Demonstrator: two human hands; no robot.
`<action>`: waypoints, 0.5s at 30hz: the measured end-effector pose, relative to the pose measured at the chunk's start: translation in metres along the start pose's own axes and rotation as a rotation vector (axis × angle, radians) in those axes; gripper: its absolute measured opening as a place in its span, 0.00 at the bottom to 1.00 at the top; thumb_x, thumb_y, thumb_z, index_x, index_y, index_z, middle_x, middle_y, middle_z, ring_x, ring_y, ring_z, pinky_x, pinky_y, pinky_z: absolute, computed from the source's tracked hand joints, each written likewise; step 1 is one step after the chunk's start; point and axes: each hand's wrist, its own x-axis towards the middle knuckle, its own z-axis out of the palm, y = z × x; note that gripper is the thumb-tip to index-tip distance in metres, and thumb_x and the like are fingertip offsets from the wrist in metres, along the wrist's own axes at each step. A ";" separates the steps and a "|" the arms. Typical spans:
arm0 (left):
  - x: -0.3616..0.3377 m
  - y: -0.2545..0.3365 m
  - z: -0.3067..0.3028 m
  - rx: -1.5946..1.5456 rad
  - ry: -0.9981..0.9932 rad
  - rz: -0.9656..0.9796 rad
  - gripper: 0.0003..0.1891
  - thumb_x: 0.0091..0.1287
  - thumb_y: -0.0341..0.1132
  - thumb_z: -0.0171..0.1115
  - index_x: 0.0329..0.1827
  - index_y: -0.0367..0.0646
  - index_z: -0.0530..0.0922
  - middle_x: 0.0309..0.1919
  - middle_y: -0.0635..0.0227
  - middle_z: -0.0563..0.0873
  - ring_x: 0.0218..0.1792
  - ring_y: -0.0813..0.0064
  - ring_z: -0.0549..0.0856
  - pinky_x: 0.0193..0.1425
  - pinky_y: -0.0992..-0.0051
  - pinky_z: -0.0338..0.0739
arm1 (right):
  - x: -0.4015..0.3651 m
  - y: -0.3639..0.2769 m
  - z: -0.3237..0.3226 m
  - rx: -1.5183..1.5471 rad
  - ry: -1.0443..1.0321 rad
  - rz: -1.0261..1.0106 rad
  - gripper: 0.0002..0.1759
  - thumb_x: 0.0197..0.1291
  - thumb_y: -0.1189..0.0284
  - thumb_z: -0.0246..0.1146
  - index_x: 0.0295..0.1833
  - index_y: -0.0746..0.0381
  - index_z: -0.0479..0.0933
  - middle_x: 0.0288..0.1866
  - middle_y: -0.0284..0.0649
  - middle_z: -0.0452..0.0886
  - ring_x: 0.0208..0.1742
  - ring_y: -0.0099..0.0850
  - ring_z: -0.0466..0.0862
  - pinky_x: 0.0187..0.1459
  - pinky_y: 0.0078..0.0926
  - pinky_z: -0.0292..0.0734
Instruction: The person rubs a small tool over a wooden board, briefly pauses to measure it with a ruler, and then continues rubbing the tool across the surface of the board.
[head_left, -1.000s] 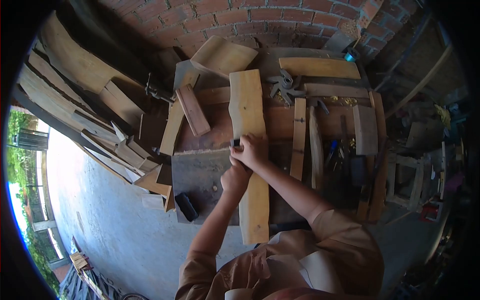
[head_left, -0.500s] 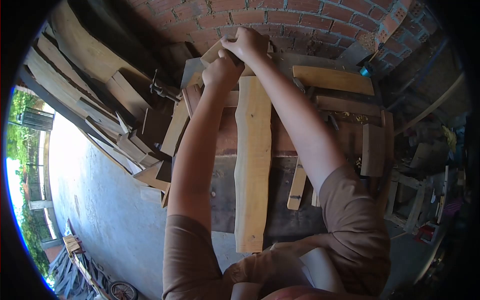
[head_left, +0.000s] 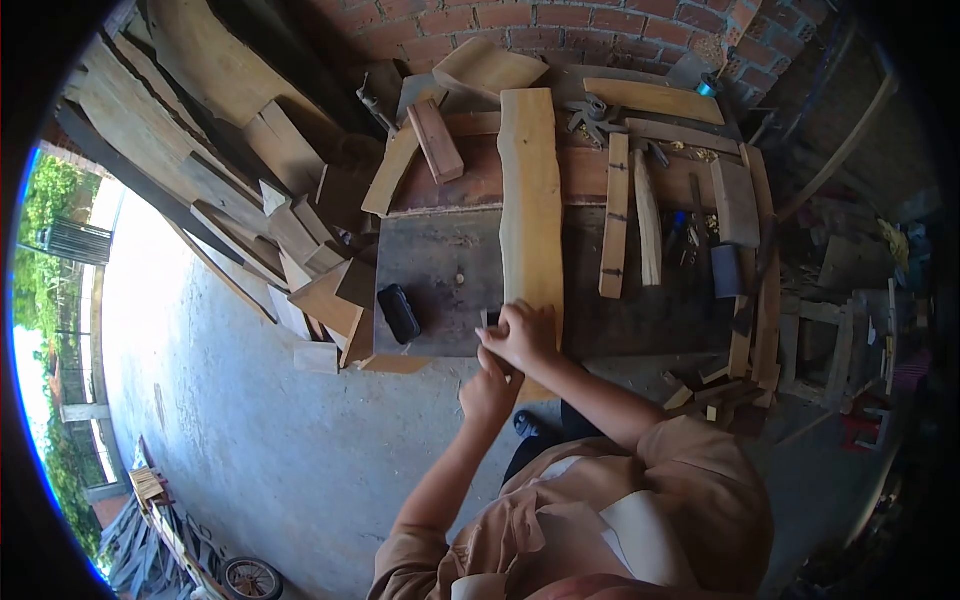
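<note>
A long pale board (head_left: pixel 532 200) with a wavy left edge lies lengthwise over the workbench, its near end jutting past the bench's front edge. My right hand (head_left: pixel 525 335) is closed at that near end, over the board's surface. Just below it and to the left, my left hand (head_left: pixel 488 388) is closed too, thumb up against the right hand. Between them, by the board's left edge, shows a small dark block-like piece (head_left: pixel 491 318); the fingers cover most of it, and I cannot tell what it is.
On the dark workbench (head_left: pixel 440 250) are a black tray (head_left: pixel 399 314), a reddish wood block (head_left: pixel 435 140), a slat with dark marks (head_left: pixel 615 220) and several tools at right. Planks (head_left: pixel 200 190) lean at left. A brick wall (head_left: pixel 480 20) stands behind.
Both hands have come from the board's far end back to its near end, close to my body. The view has shifted, so more of the bench and floor shows.
</note>
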 end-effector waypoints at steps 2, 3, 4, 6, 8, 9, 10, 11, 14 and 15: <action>-0.040 -0.017 0.024 -0.017 -0.044 -0.004 0.40 0.52 0.55 0.56 0.56 0.31 0.56 0.13 0.59 0.79 0.15 0.59 0.80 0.16 0.63 0.73 | -0.045 -0.006 0.002 0.008 0.000 -0.028 0.21 0.36 0.54 0.67 0.19 0.56 0.66 0.20 0.34 0.70 0.22 0.35 0.71 0.31 0.34 0.59; -0.054 -0.021 0.032 -0.023 -0.057 -0.010 0.41 0.52 0.56 0.56 0.58 0.30 0.54 0.13 0.60 0.79 0.14 0.60 0.80 0.15 0.64 0.73 | -0.062 -0.004 0.005 0.008 0.014 -0.051 0.21 0.35 0.54 0.68 0.18 0.56 0.66 0.19 0.33 0.69 0.22 0.34 0.71 0.31 0.33 0.58; -0.066 -0.025 0.039 -0.028 -0.072 -0.017 0.43 0.52 0.56 0.56 0.60 0.30 0.52 0.13 0.60 0.79 0.14 0.60 0.80 0.15 0.64 0.73 | -0.075 -0.001 0.009 0.009 0.026 -0.073 0.21 0.34 0.55 0.68 0.18 0.55 0.66 0.19 0.32 0.69 0.21 0.33 0.70 0.30 0.33 0.57; -0.067 -0.029 0.048 -0.048 -0.055 0.001 0.45 0.51 0.56 0.56 0.61 0.28 0.50 0.12 0.62 0.78 0.13 0.62 0.79 0.14 0.66 0.72 | -0.078 -0.001 0.009 -0.026 0.037 -0.086 0.20 0.34 0.54 0.68 0.19 0.55 0.66 0.19 0.32 0.69 0.22 0.32 0.70 0.30 0.32 0.57; -0.056 -0.024 0.049 0.001 -0.043 0.007 0.46 0.51 0.57 0.57 0.60 0.27 0.51 0.11 0.64 0.78 0.12 0.63 0.79 0.12 0.67 0.72 | -0.068 0.004 0.010 -0.033 -0.004 -0.062 0.21 0.33 0.55 0.68 0.19 0.55 0.66 0.20 0.32 0.70 0.22 0.32 0.70 0.29 0.33 0.57; -0.047 -0.020 0.046 0.001 -0.047 0.011 0.46 0.51 0.57 0.57 0.60 0.27 0.51 0.11 0.64 0.78 0.12 0.63 0.79 0.12 0.67 0.72 | -0.059 0.006 0.011 -0.025 0.001 -0.058 0.21 0.33 0.54 0.68 0.19 0.56 0.66 0.20 0.32 0.70 0.22 0.33 0.70 0.29 0.33 0.57; -0.035 -0.016 0.043 0.039 -0.042 0.018 0.46 0.51 0.57 0.57 0.60 0.27 0.52 0.10 0.64 0.78 0.11 0.64 0.79 0.12 0.68 0.71 | -0.048 0.010 0.011 -0.029 0.005 -0.054 0.21 0.33 0.54 0.68 0.19 0.56 0.66 0.20 0.32 0.70 0.22 0.33 0.70 0.29 0.33 0.57; -0.022 -0.010 0.037 0.077 -0.038 0.024 0.46 0.51 0.58 0.57 0.59 0.26 0.52 0.10 0.65 0.77 0.11 0.64 0.78 0.11 0.69 0.71 | -0.036 0.013 0.009 -0.047 -0.013 -0.043 0.20 0.35 0.54 0.67 0.20 0.57 0.68 0.21 0.33 0.71 0.22 0.33 0.71 0.30 0.33 0.59; 0.030 0.010 0.018 0.057 -0.182 -0.027 0.46 0.53 0.57 0.55 0.61 0.28 0.46 0.15 0.59 0.80 0.17 0.58 0.80 0.18 0.64 0.74 | 0.011 0.029 0.012 -0.062 -0.013 -0.021 0.20 0.37 0.54 0.65 0.21 0.59 0.70 0.22 0.35 0.72 0.23 0.34 0.73 0.32 0.34 0.62; 0.050 0.015 0.016 0.058 -0.183 -0.027 0.46 0.53 0.58 0.55 0.62 0.30 0.46 0.16 0.58 0.80 0.17 0.58 0.80 0.18 0.64 0.74 | 0.030 0.036 0.014 -0.059 0.020 -0.022 0.20 0.37 0.54 0.65 0.21 0.59 0.70 0.22 0.35 0.72 0.23 0.34 0.73 0.31 0.34 0.62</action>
